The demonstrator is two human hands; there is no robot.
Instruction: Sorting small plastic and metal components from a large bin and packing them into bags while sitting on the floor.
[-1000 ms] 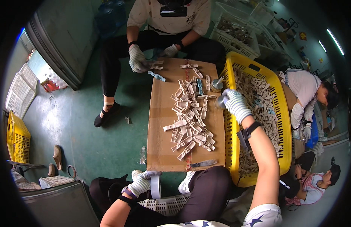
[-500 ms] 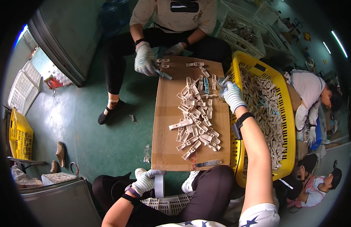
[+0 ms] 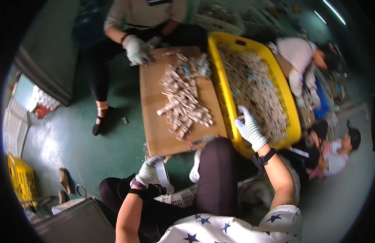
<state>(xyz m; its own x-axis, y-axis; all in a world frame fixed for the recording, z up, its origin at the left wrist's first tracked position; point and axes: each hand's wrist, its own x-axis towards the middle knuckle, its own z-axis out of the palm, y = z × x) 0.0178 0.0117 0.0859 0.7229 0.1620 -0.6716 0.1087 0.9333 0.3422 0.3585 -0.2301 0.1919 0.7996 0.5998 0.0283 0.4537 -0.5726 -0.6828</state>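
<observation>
My left hand (image 3: 147, 175), in a striped white glove, is closed on a grey-white roll of tape (image 3: 162, 172) near my knee. My right hand (image 3: 252, 133), gloved the same way, hovers over the near-left rim of the yellow basket (image 3: 292, 117). Its thumb and forefinger are apart, with nothing visible between them. A heap of pale plastic clips (image 3: 181, 99) lies on the cardboard-topped work surface (image 3: 154, 121). More such clips (image 3: 256, 87) fill the basket. At the board's far right corner a clear, shiny object (image 3: 203, 67) is too blurred to name.
Across the board sits a person whose gloved hand (image 3: 137, 49) is at its far left corner. A dark flat strip (image 3: 205, 139) lies by the near edge. Other people work at the right. A white crate (image 3: 181, 197) stands beneath my legs.
My right hand has come back from the board's far right side to the basket's near rim, its fingers now spread. The whole view has shifted. My left hand still keeps the tape roll.
</observation>
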